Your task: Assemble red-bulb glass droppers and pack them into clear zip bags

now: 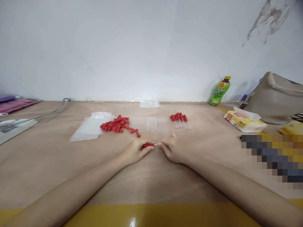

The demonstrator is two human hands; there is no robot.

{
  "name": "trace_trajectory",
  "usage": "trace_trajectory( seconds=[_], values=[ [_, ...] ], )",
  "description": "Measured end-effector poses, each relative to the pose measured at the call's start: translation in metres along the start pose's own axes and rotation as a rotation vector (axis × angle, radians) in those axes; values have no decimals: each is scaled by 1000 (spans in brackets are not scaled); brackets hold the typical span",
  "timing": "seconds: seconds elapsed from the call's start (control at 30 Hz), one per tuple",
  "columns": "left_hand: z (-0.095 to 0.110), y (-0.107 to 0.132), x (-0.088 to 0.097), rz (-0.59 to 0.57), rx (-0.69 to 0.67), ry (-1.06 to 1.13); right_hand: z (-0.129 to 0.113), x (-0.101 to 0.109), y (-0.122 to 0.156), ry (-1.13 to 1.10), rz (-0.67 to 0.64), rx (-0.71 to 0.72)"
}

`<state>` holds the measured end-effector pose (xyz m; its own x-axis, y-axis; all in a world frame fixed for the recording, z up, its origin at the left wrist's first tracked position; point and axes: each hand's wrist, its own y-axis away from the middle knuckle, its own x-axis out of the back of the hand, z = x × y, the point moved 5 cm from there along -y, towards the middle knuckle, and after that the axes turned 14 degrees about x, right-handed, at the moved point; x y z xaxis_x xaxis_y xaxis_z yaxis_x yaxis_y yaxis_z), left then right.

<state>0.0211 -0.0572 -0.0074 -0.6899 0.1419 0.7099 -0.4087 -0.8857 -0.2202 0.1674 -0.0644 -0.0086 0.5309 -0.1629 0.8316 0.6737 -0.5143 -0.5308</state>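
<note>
My left hand (136, 150) is closed on a red rubber bulb (148, 145) at the table's middle. My right hand (170, 147) pinches the clear glass tube (156, 145) that meets the bulb. The two hands nearly touch, resting on the wooden table (151, 176). Behind them lie a heap of loose red bulbs (117, 125), a row of clear tubes (149, 123) and several finished droppers with red bulbs (181, 121).
Clear plastic bags (91, 126) lie left of the bulbs, another bag (149, 104) by the wall. A green bottle (219, 91), tissue pack (245, 120) and beige bag (276, 98) stand at right. A cable (50, 112) and purple items (14, 103) are at left.
</note>
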Motion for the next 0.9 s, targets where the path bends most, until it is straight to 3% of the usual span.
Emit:
trace_trajectory(
  seconds=[0.37,0.53,0.73,0.83,0.9],
  values=[
    [4,1,1,12,-76,-52,6,-7,-3,-301,-125,-246],
    [9,0,4,44,-180,-78,7,-7,-6,-411,-193,-318],
    [8,2,11,146,-232,-126,6,14,-9,-386,-300,-206],
    [-1,1,15,209,-157,-125,23,30,-6,-458,-281,-315],
    [-5,0,15,195,-111,-126,44,41,-4,-509,-189,-461]
  ],
)
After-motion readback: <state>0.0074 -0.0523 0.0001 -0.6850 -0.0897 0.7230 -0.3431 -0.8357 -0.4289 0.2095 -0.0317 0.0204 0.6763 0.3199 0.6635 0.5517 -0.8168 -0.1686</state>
